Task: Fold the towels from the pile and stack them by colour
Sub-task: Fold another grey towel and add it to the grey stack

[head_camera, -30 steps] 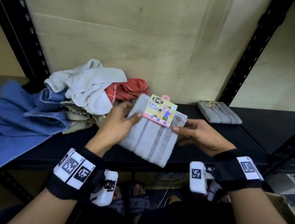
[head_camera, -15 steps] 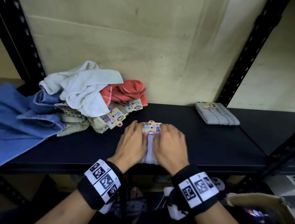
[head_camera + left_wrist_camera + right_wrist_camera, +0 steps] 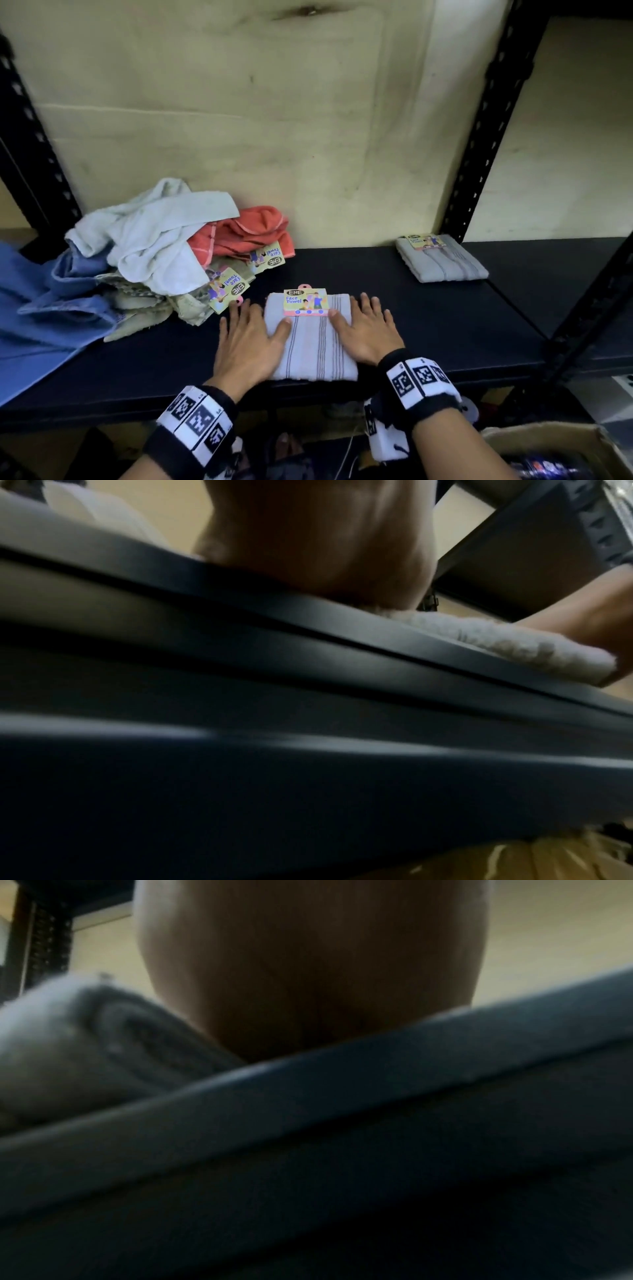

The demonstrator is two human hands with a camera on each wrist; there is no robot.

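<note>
my left hand [image 3: 247, 346] and right hand [image 3: 366, 334] lie flat and open, one on each side of the folded grey towel [image 3: 310, 346] at the near edge of the shelf [image 3: 445, 329]. i think i press it so it stays neat. far right sits another folded grey towel [image 3: 442, 262]; this one belongs there. the pile [image 3: 154, 253] waits far left.

Dark shelf [image 3: 428, 318], black perforated uprights [image 3: 493, 113] rising at its back corners, cream wall [image 3: 274, 120] behind it, cardboard box [image 3: 548, 442] below its right front edge.
</note>
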